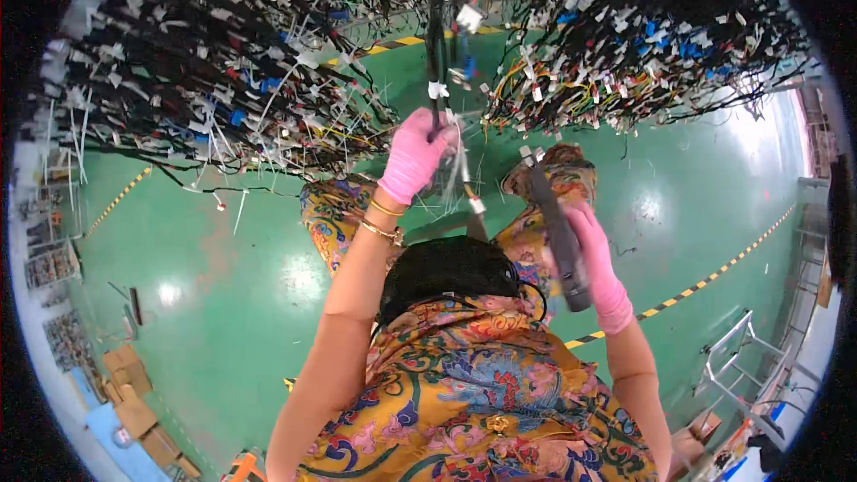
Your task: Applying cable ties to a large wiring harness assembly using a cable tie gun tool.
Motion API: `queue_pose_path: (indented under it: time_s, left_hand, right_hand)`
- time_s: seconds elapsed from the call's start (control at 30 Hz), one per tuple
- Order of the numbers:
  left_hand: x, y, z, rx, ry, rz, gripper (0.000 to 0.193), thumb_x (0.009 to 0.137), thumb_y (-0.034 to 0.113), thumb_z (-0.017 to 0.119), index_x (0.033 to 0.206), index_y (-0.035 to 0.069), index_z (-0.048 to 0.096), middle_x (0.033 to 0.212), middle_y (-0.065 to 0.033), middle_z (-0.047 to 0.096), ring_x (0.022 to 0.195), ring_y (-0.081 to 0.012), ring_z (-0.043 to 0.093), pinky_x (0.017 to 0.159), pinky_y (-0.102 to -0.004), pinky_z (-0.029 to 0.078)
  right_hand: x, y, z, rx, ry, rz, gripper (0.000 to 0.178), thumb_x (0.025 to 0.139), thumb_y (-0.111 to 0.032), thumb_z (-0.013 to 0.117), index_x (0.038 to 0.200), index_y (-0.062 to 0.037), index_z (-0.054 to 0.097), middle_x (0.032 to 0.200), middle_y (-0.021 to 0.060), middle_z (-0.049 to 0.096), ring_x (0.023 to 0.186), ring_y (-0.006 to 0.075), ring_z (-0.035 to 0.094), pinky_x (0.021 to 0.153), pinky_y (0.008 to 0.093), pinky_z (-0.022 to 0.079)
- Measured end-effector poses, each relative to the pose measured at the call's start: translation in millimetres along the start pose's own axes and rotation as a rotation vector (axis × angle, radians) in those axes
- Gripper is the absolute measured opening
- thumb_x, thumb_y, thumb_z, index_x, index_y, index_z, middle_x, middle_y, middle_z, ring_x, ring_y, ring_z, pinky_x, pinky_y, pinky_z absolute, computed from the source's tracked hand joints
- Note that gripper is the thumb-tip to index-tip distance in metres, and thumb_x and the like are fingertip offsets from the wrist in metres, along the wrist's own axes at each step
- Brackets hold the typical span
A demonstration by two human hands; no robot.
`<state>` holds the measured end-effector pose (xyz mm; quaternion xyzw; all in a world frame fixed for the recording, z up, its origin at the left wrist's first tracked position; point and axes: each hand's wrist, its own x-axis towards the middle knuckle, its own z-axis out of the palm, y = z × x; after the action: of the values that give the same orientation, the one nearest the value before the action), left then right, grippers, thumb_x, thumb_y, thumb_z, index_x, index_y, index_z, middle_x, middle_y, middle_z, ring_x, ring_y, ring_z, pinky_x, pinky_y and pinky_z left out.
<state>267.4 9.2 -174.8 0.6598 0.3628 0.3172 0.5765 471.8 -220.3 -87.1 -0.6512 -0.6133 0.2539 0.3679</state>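
Observation:
My left hand (416,157), in a pink glove, is closed around a black wire harness (436,45) that hangs down from the top of the view. A white wrap (436,89) sits on the harness just above my fingers. Below them dangle thin loose leads, ending in a small white connector (477,205). On the right, my right hand (589,254), also gloved in pink, grips a long dark grey hand tool (552,214). Its narrow end points up and away from me, with a small pale tip; its exact kind cannot be made out. The tool is apart from the harness.
Dense masses of hanging wire harnesses (223,62) with white and blue connectors fill the far left, and more harnesses (625,45) the far right. A black pouch (446,272) lies at my waist. A metal ladder frame (736,357) stands right; cardboard boxes (134,411) are at lower left.

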Motion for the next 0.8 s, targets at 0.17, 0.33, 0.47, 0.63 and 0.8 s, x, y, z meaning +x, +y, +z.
queue_pose_path:
  time_s: [0.17,0.33,0.47,0.63,0.8]
  left_hand:
    - [-9.8,5.3,43.6,-0.404,-0.078,-0.076,0.013,0.098,0.004,0.064,0.109,-0.003,0.065,0.098,-0.0054,0.066,0.091,-0.0152,0.072,0.076,-0.0279,0.059]
    - [-13.9,9.4,64.5,-0.231,-0.062,-0.095,0.017,0.096,-0.005,0.057,0.112,-0.002,0.063,0.099,-0.0080,0.072,0.097,-0.0163,0.072,0.080,-0.0264,0.055]
    - [-17.5,12.3,77.8,-0.356,-0.039,-0.076,0.021,0.095,-0.010,0.050,0.111,-0.004,0.062,0.103,-0.0124,0.072,0.098,-0.0217,0.073,0.084,-0.0308,0.057]
    - [-20.7,14.4,88.0,-0.485,-0.014,-0.019,0.021,0.093,-0.012,0.052,0.112,-0.006,0.060,0.104,-0.0156,0.071,0.099,-0.0266,0.073,0.087,-0.0353,0.059]
    - [-21.7,11.3,92.6,-0.598,0.029,-0.026,0.023,0.090,-0.015,0.056,0.110,-0.005,0.059,0.109,-0.0166,0.069,0.100,-0.0273,0.073,0.086,-0.0352,0.061]
  right_hand:
    - [-13.5,-14.3,18.6,0.960,-0.105,0.486,0.039,0.088,-0.012,0.068,0.126,-0.0030,0.061,0.105,0.0044,0.065,0.097,0.0149,0.062,0.084,0.0298,0.051]
    - [-7.4,-21.0,43.5,1.253,0.039,0.436,0.040,0.086,-0.023,0.066,0.119,-0.0017,0.061,0.102,0.0080,0.064,0.094,0.0183,0.061,0.083,0.0328,0.052]
    - [-11.3,-20.4,54.7,1.360,0.123,0.414,0.040,0.085,-0.021,0.062,0.120,-0.0018,0.058,0.101,0.0095,0.063,0.094,0.0208,0.062,0.083,0.0357,0.053]
    - [-15.7,-19.2,61.1,1.605,0.124,0.432,0.039,0.083,-0.015,0.056,0.120,-0.0023,0.056,0.101,0.0101,0.063,0.097,0.0226,0.063,0.084,0.0383,0.055]
    - [-18.4,-21.1,58.3,1.650,0.080,0.485,0.053,0.080,-0.030,0.066,0.125,-0.0061,0.052,0.106,0.0071,0.057,0.101,0.0217,0.061,0.094,0.0401,0.047]
